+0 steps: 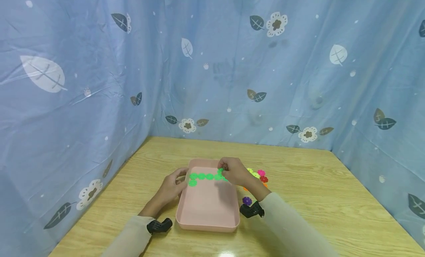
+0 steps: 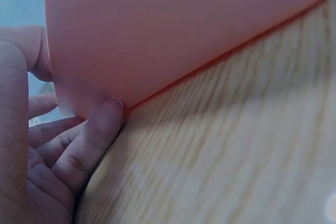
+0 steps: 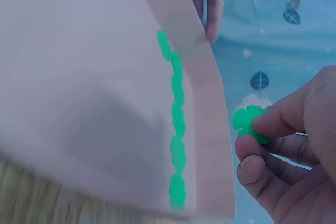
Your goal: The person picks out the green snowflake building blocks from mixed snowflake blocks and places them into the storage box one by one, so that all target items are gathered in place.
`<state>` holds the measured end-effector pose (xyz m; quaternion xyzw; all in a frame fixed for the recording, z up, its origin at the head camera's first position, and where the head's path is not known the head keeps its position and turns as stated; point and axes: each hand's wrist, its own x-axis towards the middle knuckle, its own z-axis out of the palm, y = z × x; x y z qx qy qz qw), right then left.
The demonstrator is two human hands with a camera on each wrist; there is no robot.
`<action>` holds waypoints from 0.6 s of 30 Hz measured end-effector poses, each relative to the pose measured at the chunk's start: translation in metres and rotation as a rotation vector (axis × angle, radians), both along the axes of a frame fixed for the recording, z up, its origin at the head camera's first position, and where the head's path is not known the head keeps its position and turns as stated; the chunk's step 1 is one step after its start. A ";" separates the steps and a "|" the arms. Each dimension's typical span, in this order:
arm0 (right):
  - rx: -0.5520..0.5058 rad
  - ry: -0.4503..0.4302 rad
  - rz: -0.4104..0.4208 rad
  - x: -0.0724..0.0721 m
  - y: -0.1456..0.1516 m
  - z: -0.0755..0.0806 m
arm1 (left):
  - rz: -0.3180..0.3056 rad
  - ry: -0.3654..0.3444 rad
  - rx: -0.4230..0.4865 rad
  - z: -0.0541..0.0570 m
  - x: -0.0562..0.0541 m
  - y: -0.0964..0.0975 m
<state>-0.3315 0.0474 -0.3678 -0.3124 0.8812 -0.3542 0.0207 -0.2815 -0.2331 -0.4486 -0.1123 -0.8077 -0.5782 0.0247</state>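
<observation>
Right hand (image 1: 234,171) with one green flower (image 3: 245,120)

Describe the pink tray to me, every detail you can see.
The pink tray is rectangular, with rounded corners, an open top and low raised walls; it looks like smooth plastic. It sits upright on the wood-grain table, its longer sides running away from the person. Green flower-shaped pieces lie along the far end of its floor. The left hand grips it near the far left corner; the right hand hides part of its far right.
</observation>
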 end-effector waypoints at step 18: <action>-0.160 -0.128 0.008 -0.001 -0.059 -0.007 | 0.018 -0.016 0.002 0.002 0.002 0.004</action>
